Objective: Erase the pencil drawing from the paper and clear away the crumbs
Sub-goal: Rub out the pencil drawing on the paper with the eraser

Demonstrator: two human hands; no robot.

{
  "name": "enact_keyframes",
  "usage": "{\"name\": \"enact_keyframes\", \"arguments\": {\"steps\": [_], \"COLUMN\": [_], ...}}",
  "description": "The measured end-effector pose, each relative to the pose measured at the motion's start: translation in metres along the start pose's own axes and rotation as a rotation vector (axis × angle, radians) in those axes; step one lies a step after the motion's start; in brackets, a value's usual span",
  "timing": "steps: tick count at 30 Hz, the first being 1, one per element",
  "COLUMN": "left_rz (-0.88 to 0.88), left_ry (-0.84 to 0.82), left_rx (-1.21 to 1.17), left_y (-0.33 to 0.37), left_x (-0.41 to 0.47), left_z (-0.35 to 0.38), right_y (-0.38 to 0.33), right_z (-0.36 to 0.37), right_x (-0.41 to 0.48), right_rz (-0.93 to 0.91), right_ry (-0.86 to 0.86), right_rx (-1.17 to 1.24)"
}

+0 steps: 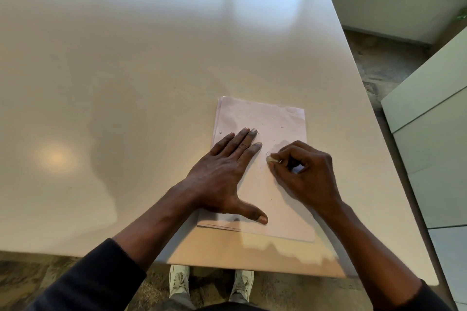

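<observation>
Left hand [225,171] flat and unclenched pins the paper [262,184] near the table's [126,70] front edge, right hand [307,171] pinching the eraser [272,158] mid-sheet, and hard rubbing could crease or tear that thin sheet, scattering crumbs [274,118] tableward.

Soft daylight glares across the table [126,58]; shadows fall near; edges bow.

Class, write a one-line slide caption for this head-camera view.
Left hand pins the paper flat while the right hand rubs an eraser across it.
</observation>
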State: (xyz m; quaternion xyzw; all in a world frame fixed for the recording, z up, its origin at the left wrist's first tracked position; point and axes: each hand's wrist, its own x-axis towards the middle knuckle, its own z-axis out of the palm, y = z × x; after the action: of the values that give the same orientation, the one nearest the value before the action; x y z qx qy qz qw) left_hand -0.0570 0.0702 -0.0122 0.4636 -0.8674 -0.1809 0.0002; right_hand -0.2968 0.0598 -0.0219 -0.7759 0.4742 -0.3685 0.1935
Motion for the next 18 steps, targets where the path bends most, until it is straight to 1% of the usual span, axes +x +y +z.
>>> {"name": "enact_keyframes", "arguments": {"steps": [3, 7, 9, 14, 16, 18], "left_rz": [0.001, 0.002, 0.0, 0.006, 0.003, -0.001], "left_ry": [0.005, 0.006, 0.002, -0.017, -0.012, -0.007], "left_rx": [0.003, 0.002, 0.001, -0.006, 0.0, -0.002], "left_y": [-0.001, 0.0, -0.001, -0.002, -0.001, -0.001], "left_x": [0.0, 0.0, 0.0, 0.001, 0.001, 0.0], "left_z": [0.0, 0.0, 0.001, 0.001, 0.0, 0.0], "right_y": [-0.002, 0.002, -0.002, -0.01, -0.005, 0.003], "right_z": [0.001, -0.005, -0.003, 0.003, -0.002, -0.007], "right_x": [-0.002, 0.006, 0.006, -0.005, -0.001, 0.006], "right_rz": [-0.009, 0.069, 0.077, 0.006, 0.026, 0.083], "right_ry": [-0.036, 0.056, 0.072, -0.042, -0.011, 0.061], "right_rx": [0.037, -0.045, -0.065, -0.047, -0.068, -0.095]}}
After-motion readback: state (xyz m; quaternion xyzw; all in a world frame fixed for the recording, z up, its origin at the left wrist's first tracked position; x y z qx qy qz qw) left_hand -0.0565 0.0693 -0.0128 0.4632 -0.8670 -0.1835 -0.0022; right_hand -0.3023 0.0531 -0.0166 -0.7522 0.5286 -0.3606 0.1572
